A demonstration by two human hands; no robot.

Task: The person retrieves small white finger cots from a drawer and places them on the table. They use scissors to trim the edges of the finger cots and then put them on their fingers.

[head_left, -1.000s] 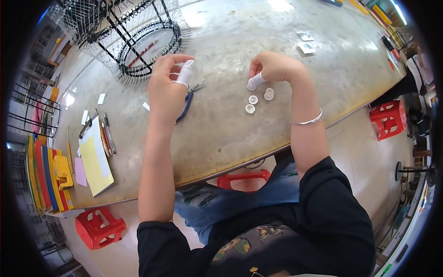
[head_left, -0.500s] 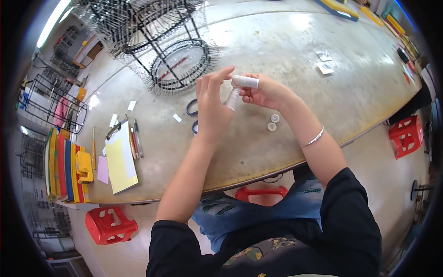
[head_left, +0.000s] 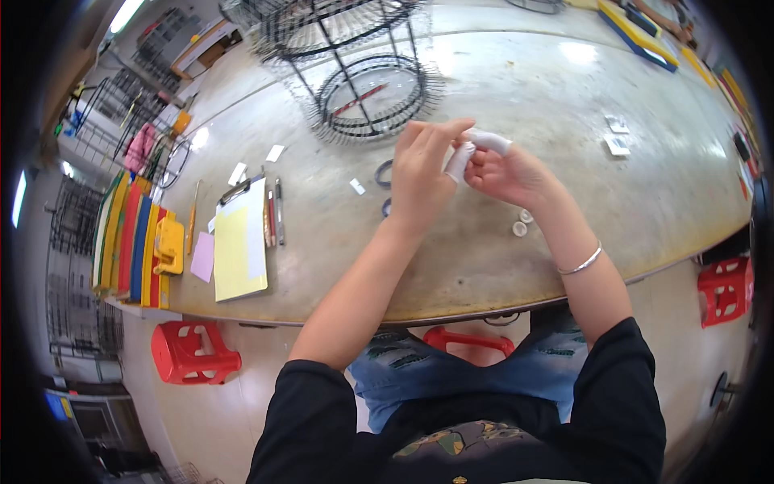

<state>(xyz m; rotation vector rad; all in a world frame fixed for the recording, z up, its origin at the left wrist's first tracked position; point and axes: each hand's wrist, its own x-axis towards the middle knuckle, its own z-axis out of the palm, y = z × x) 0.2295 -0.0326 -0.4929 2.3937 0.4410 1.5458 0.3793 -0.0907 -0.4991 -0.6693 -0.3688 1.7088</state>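
Note:
My left hand and my right hand meet at the fingertips above the table. A white finger cot covers the left thumb, and another white finger cot sleeves a digit of my right hand. Both hands are closed in a pinch, fingers bent toward each other; anything between the tips is too small to make out. Two rolled white finger cots lie on the table just below my right hand. Dark-handled scissors are partly hidden behind my left hand.
A black wire display rack holding many thin pieces stands beyond my hands. To the left lie a clipboard with yellow paper, pens and a yellow hole punch beside upright folders. Red stools stand below the table edge.
The view has shifted, so the table and hands sit farther right and the rack higher. My hands remain together; the right fingers now overlap the left thumb's tip more closely.

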